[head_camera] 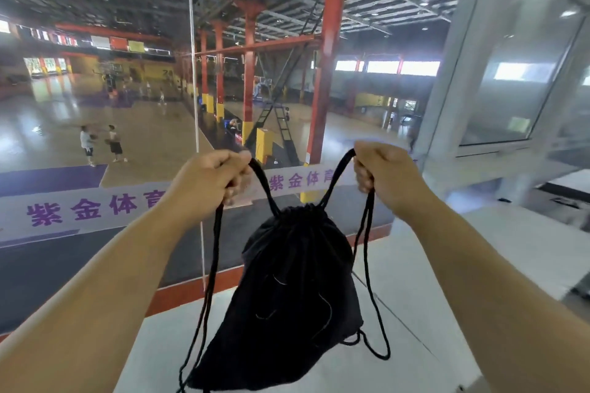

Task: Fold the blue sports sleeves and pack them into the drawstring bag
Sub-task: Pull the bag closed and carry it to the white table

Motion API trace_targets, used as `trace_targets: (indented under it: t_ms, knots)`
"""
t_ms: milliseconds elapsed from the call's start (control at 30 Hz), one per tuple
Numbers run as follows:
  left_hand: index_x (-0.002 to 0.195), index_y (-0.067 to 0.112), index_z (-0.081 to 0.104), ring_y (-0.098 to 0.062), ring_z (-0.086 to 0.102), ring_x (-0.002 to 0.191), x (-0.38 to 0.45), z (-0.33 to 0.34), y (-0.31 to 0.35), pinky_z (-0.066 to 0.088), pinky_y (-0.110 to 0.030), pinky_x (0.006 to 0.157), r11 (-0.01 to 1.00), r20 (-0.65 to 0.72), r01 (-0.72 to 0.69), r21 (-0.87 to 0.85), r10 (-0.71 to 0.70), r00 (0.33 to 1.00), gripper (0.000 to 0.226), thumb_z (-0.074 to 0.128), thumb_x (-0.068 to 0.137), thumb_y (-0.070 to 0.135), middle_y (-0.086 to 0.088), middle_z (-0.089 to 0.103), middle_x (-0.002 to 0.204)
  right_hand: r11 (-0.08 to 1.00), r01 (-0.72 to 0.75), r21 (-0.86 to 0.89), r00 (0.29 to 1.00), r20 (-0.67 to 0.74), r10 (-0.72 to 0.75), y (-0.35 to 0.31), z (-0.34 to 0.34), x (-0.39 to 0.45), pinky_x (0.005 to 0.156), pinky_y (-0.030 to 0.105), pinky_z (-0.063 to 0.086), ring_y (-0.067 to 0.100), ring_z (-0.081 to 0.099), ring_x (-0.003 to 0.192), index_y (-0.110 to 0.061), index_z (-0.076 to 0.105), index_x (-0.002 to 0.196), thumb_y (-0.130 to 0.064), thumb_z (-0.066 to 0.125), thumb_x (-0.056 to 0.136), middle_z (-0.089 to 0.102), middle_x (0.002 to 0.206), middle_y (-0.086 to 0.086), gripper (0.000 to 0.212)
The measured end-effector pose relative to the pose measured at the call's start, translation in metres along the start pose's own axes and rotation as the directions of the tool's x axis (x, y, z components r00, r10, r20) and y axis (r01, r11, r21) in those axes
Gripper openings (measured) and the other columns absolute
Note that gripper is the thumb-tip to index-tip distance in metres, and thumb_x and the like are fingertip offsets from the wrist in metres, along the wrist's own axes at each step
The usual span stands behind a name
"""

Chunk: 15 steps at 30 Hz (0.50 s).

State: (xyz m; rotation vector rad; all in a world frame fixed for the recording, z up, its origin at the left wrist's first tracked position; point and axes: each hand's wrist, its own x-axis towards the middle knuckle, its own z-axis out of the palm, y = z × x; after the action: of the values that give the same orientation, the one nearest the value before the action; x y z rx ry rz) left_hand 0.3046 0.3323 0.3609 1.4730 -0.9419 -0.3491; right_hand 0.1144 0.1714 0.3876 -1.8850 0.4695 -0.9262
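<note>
Nearest: two bare forearms reaching forward from the lower corners, converging on the drawstring bag (297, 293).

Item 1, drawstring bag: black fabric, mouth cinched shut in gathers at its top, body hanging slack and its lower part resting on the white counter (479, 268). Contents not visible.

Item 2, left hand (207, 177): up and left of the bag's mouth, fist clenched tight around the black cords (213, 265). One strand runs from the fist down to the cinched mouth; two more hang in a long loop past the bag's left side to the bottom edge of the view.

Item 3, right hand (388, 174): up and right of the bag's mouth, likewise closed hard on cord. One strand runs to the mouth; the others drop along the bag's right side and curl on the counter by the bag's lower right corner.

Item 4, counter: bare white surface open to the right of the bag; its far edge lies just behind the bag, against a glass pane.

Item 5, banner (95, 204): white strip with purple characters, beyond the glass, behind both hands.

Farthest: indoor sports hall with red columns (329, 67) behind the bag and two people (100, 145) standing on the court far to its left.
</note>
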Motion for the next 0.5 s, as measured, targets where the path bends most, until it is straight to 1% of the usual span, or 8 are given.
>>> trace_targets:
  t_ms: [67,167,233,267,333,400,433,500]
  knots:
    - [0.078,0.008,0.061,-0.008,0.036,0.042,-0.009,0.016,0.023,0.037,-0.021,0.047,0.996,0.062,-0.041,-0.085,0.046,0.997,0.029,0.050,0.095,0.029,0.004,0.044,0.052,0.999,0.018,0.044,0.996,-0.091,-0.014,-0.020,-0.021,-0.023,0.051,0.026,0.031,0.013,0.031,0.046,-0.014,0.044,0.059,-0.022,0.045,0.100,0.038,0.050,-0.003,0.041]
    - [0.081,0.005,0.062,-0.007,0.036,0.042,-0.029,0.047,0.051,0.038,-0.018,0.044,0.982,0.179,-0.080,-0.169,0.110,0.978,0.028,0.050,0.095,0.026,0.002,0.045,0.054,0.996,0.025,0.089,0.974,-0.228,-0.004,-0.040,-0.053,-0.064,0.046,0.023,0.033,0.012,0.032,0.044,-0.014,0.049,0.061,-0.025,0.047,0.099,0.041,0.050,-0.004,0.040]
    - [0.080,0.003,0.062,-0.007,0.036,0.041,-0.042,0.072,0.062,0.037,-0.016,0.043,0.979,0.263,-0.077,-0.189,0.126,0.956,0.029,0.051,0.094,0.025,0.002,0.044,0.053,0.995,0.008,0.097,0.956,-0.293,0.021,-0.045,-0.074,-0.095,0.043,0.022,0.032,0.013,0.030,0.044,-0.013,0.052,0.062,-0.026,0.048,0.098,0.041,0.049,-0.004,0.039]
    - [0.080,0.001,0.062,-0.007,0.036,0.040,-0.048,0.086,0.064,0.037,-0.016,0.042,0.982,0.313,-0.067,-0.179,0.121,0.942,0.029,0.052,0.094,0.025,0.002,0.043,0.053,0.997,-0.017,0.072,0.950,-0.310,0.038,-0.045,-0.085,-0.112,0.043,0.021,0.031,0.012,0.030,0.043,-0.012,0.053,0.063,-0.027,0.047,0.098,0.041,0.048,-0.004,0.039]
    - [0.077,0.003,0.064,-0.009,0.037,0.042,-0.062,0.118,0.063,0.037,-0.017,0.045,0.993,0.418,-0.061,-0.098,0.096,0.903,0.030,0.055,0.092,0.028,0.001,0.044,0.054,0.995,-0.100,-0.019,0.945,-0.315,0.089,-0.039,-0.106,-0.147,0.044,0.022,0.028,0.012,0.029,0.045,-0.010,0.056,0.067,-0.028,0.047,0.098,0.041,0.050,-0.005,0.037]
    - [0.075,0.008,0.068,-0.010,0.042,0.044,-0.078,0.154,0.056,0.040,-0.020,0.049,0.995,0.516,-0.095,0.017,0.073,0.854,0.030,0.060,0.089,0.033,0.002,0.049,0.054,0.972,-0.210,-0.105,0.937,-0.305,0.170,-0.027,-0.128,-0.185,0.048,0.025,0.026,0.012,0.028,0.047,-0.009,0.058,0.069,-0.029,0.047,0.098,0.039,0.054,-0.002,0.036]
    - [0.076,0.008,0.069,-0.008,0.043,0.044,-0.088,0.172,0.053,0.040,-0.019,0.049,0.991,0.571,-0.118,0.066,0.059,0.819,0.030,0.061,0.089,0.034,0.004,0.050,0.053,0.955,-0.265,-0.132,0.928,-0.304,0.216,-0.020,-0.140,-0.204,0.049,0.026,0.025,0.013,0.028,0.048,-0.009,0.059,0.070,-0.028,0.048,0.098,0.039,0.056,0.000,0.036]
    - [0.078,0.010,0.070,-0.003,0.045,0.044,-0.113,0.211,0.046,0.040,-0.013,0.047,0.968,0.693,-0.192,0.161,0.028,0.720,0.028,0.059,0.090,0.034,0.009,0.052,0.053,0.911,-0.371,-0.178,0.902,-0.302,0.308,-0.007,-0.163,-0.245,0.051,0.028,0.027,0.014,0.030,0.049,-0.009,0.060,0.070,-0.026,0.049,0.097,0.039,0.059,0.003,0.034]
